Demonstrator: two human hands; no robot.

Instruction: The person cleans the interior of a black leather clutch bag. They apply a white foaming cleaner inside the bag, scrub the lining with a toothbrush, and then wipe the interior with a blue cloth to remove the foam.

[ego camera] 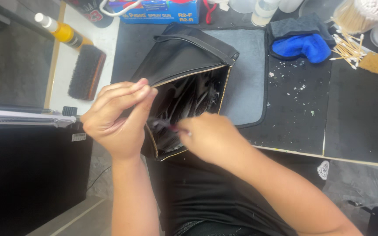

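The bag (184,57) lies open on the mat (246,74). The left hand (114,116) pinches its rim wide; should that slip, the mouth could close on the right hand (208,135), gripping a small tool (178,129) (blurred) inside.

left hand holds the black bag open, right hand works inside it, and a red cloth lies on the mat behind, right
Not quite: the cloth is blue, not red, as the head view shows. The left hand does hold the black bag open while the right hand works inside.
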